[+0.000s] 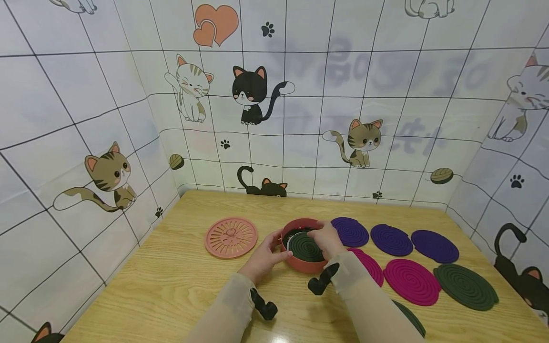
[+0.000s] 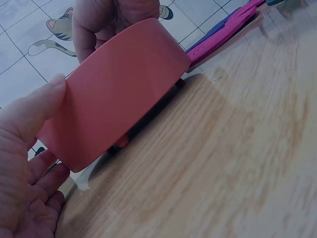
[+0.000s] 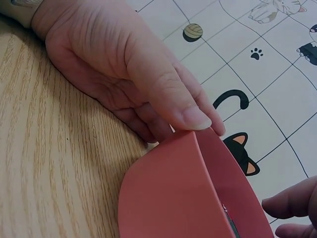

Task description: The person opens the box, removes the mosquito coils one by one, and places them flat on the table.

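A round red mosquito coil holder (image 1: 306, 267) is between my hands, over the table. A dark green spiral coil (image 1: 305, 246) lies inside it, and part of a white ring shows along the coil's left edge. My left hand (image 1: 267, 257) grips the holder's left side, thumb on the near outer wall in the left wrist view. From the right, my right hand (image 1: 329, 240) grips the rim; in the right wrist view its thumb (image 3: 190, 111) lies at the rim's edge. Small dark feet show under the holder's red wall (image 2: 119, 89) in the left wrist view.
A pink slotted lid (image 1: 231, 237) lies on the wooden table (image 1: 180, 286) to the left. On the right are several purple coils (image 1: 391, 239), magenta coils (image 1: 411, 282) and green coils (image 1: 465, 287), partly behind my right sleeve. Cat-printed sheeting (image 1: 300, 143) stands behind the table.
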The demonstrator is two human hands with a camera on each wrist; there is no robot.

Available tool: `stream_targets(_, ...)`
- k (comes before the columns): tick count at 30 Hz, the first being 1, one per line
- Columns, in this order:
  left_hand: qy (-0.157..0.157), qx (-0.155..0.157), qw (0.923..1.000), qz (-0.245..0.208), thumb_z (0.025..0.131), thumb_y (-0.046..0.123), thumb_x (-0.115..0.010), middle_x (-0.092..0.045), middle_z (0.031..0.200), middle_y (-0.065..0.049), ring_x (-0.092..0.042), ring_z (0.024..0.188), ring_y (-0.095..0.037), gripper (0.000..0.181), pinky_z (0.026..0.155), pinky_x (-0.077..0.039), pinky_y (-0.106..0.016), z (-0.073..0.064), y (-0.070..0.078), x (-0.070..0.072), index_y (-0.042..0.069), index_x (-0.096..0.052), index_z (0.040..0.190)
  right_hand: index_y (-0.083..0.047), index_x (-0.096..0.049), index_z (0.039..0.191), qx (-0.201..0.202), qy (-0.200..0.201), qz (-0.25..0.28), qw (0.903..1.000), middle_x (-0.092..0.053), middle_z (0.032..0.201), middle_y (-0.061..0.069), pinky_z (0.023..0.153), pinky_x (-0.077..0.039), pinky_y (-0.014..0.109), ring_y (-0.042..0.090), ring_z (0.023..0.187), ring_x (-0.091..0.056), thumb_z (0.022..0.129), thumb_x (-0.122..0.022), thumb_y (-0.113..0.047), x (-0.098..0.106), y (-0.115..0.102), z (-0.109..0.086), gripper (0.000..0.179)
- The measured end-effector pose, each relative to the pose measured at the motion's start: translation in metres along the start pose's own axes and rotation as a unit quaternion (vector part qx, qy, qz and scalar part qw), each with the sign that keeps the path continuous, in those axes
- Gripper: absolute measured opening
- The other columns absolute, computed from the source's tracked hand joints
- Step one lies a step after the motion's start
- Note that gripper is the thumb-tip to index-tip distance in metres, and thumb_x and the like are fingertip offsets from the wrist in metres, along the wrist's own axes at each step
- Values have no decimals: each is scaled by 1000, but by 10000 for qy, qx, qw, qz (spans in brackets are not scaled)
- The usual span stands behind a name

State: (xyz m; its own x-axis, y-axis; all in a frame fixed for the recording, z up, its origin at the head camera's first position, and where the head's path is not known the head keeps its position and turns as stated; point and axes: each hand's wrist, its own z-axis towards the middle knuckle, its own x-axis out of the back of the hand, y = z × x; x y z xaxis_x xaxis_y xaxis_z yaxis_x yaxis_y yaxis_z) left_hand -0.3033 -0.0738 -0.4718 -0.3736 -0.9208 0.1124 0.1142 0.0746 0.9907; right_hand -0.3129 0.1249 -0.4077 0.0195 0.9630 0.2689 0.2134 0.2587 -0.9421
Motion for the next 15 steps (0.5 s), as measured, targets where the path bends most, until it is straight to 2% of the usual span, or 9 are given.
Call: stream_targets(15, -16, -28, 10000, 41, 90, 16, -69, -37, 150, -13, -35, 137, -30, 72, 110, -31, -48, -2, 4, -1, 10, -30, 150, 2, -29, 146, -19, 35, -236, 9997, -32, 146, 27, 104, -34, 56, 42, 129, -37, 92, -56, -4, -1, 1, 3, 60)
